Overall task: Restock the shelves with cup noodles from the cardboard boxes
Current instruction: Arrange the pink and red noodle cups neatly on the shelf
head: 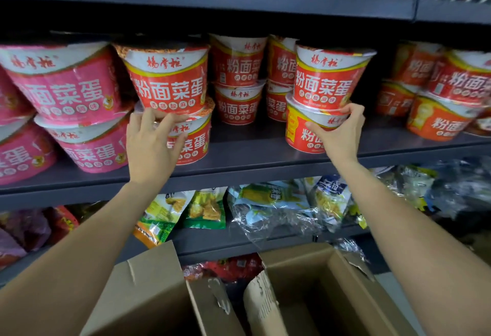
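Two stacks of red cup noodles stand near the front edge of the dark shelf (265, 155), each two cups high. In the left stack, the upper red cup (166, 80) sits on the lower red cup (190, 139); the left hand (151, 147) lies against the front of that lower cup, fingers spread and slightly bent, the fingertips (170, 119) touching the seam where the two cups meet. It presses rather than wraps, so no firm clasp is visible. In the right stack, the top cup (329, 78) rests on the bottom cup (300, 134), and the right hand (337, 134) grips the bottom cup's white rim, thumb below and curled fingers over its upper edge. Behind and between the stacks, more red cups (237, 83) stand two high deeper on the shelf, with further red and orange cups (438, 120) to the right. Pink cups (66, 86) fill the left end, also stacked in twos. One shelf lower lie snack bags (204, 207) in green and yellow, beside clear plastic packets (279, 208). At the bottom of the view, two open cardboard boxes (305, 290) sit side by side, flaps raised, just beneath the forearms.
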